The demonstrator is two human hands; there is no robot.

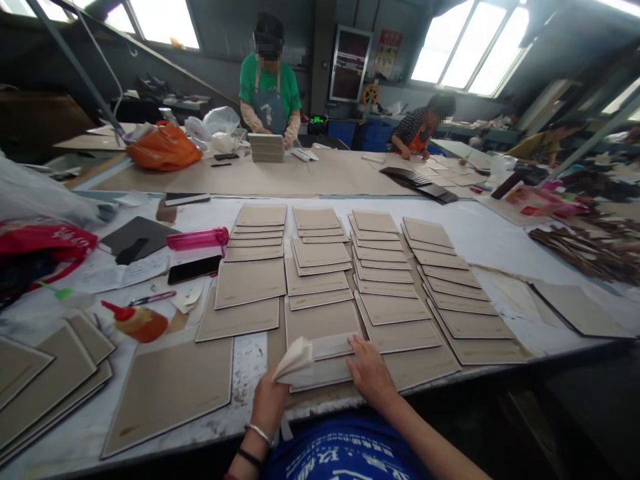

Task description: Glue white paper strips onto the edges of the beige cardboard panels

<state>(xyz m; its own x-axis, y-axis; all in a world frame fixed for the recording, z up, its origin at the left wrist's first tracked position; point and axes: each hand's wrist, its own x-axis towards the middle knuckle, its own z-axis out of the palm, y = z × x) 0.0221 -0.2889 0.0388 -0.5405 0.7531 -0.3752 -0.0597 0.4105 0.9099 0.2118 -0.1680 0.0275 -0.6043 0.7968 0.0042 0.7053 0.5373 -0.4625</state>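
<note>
My left hand [271, 399] is closed around a bundle of thin whitish strips [296, 357], whose loose ends stick up past the fingers. In front of me, a single pale strip [334, 347] lies across the lower part of a beige panel [320, 321]. At that strip's right end, my right hand [371, 371] rests with fingers stretched out on it and the panel edge. Several columns of overlapping beige panels with dark edges [390, 308] surround this spot, many with a faint stain near the lower edge.
Left of the panels lie a glue bottle with a red tip [135, 321], a phone [194, 269], a pink case [197, 239] and more panels [170, 387]. An orange bag [164, 147] sits on the far table. Behind it a person in green [270, 87] handles a stack.
</note>
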